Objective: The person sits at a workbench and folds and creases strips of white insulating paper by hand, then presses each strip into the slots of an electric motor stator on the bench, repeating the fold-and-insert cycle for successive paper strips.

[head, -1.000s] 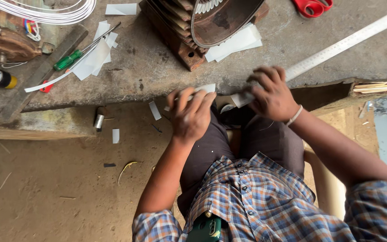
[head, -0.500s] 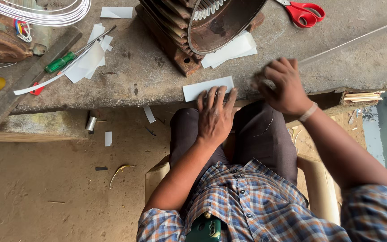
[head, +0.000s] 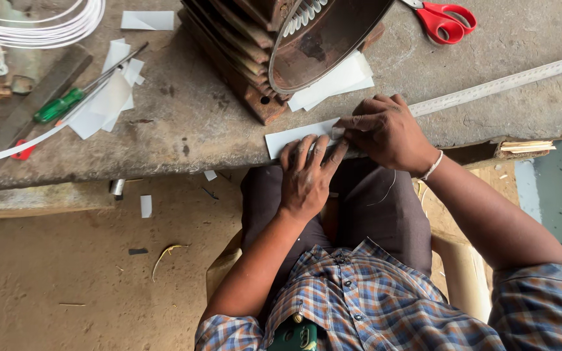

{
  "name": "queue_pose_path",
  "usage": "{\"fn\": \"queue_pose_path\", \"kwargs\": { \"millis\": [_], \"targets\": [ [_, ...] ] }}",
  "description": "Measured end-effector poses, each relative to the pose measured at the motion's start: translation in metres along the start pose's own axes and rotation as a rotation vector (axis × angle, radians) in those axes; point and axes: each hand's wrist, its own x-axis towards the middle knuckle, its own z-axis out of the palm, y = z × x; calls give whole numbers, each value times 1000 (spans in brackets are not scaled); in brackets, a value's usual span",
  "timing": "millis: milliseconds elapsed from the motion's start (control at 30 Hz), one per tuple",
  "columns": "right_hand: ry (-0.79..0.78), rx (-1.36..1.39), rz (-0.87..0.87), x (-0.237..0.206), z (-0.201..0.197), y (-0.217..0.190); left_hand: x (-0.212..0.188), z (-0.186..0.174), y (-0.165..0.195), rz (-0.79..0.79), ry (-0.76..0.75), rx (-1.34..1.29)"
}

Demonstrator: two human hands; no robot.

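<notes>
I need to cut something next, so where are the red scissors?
In the head view, the red scissors lie at the workbench's far right, beyond the metal ruler.

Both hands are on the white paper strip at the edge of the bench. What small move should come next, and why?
Probably press a crease along the white rectangular paper strip. The left hand pins it flat at the grey stone bench edge, while the right hand pinches its right end, seemingly mid-fold.

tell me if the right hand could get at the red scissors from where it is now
Probably yes: the right hand rests on the white paper strip, and the bench between it and the red scissors holds only the flat metal ruler.
</notes>
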Motion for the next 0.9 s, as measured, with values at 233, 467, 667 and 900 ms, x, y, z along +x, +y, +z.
{"fn": "queue_pose_path", "kwargs": {
  "millis": [233,467,667,900],
  "targets": [
    [125,-113,21,23,15,10,1,-1,0,-3,22,-22],
    [133,-67,-52,17,11,8,0,-1,0,-6,66,-34],
    [20,-45,-49,3,4,2,-1,-1,1,-42,72,14],
    [67,-3,-71,-33,-12,-6,3,1,11,-15,33,149]
  ]
}}
